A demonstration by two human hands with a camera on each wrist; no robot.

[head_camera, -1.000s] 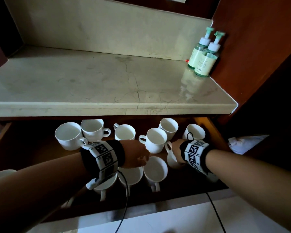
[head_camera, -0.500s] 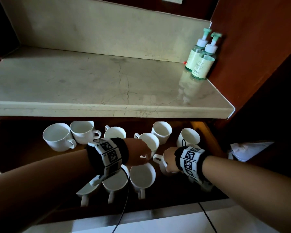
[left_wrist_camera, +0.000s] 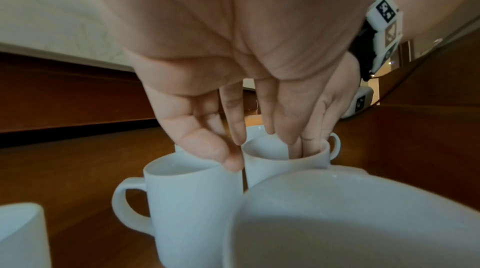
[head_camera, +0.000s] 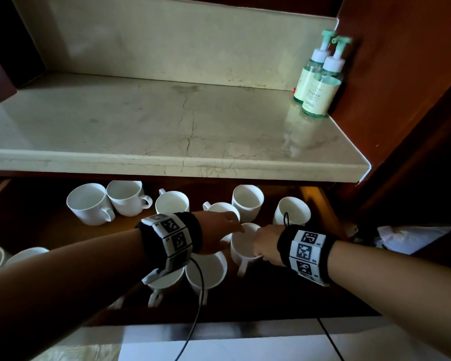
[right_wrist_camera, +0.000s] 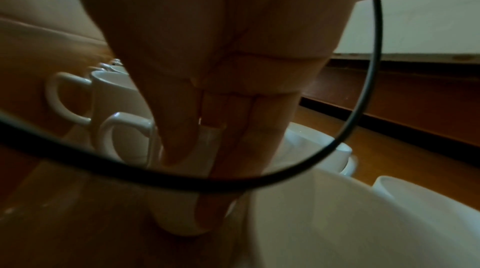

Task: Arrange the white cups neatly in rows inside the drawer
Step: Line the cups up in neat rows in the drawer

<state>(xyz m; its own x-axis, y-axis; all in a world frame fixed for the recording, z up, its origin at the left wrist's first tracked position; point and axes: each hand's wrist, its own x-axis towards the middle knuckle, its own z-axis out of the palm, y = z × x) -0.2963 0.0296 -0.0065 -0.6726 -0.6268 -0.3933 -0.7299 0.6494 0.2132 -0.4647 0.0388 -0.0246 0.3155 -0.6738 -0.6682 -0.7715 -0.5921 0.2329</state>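
Holding two white cups at once, both hands work inside the open wooden drawer [head_camera: 31, 220], the landmark for this entry.

Counter [head_camera: 141, 121]: pale cracked marble, directly above the drawer and overhanging its back. It probably limits how high a cup can be lifted at the rear.

White cups, back of drawer: a loose, uneven line, with a touching pair [head_camera: 107, 201] at its left end. Front of drawer: a few cups with handles pointing outward, the plainest being the front cup [head_camera: 206, 272], partly under the left wrist.

Left hand [head_camera: 219, 234]: thumb outside and fingers inside the rim of a middle cup [left_wrist_camera: 285, 161], pinching its wall. A neighbouring cup [left_wrist_camera: 192, 206] stands just beside it, touching or nearly so.

Right hand [head_camera: 267, 243]: thumb and fingers pinching the near wall of the centre cup [head_camera: 245, 243], handle toward the drawer front.

Handling judgement: lift each cup clear before shifting it, since neighbours are close enough to knock; set it down in line with the front cups, handle facing the same way.

Obstructions: a black cable [right_wrist_camera: 363, 108] loops across the right wrist view and could snag a handle.

Two pump bottles [head_camera: 320, 82]: on the counter's back right corner, well apart from the work.
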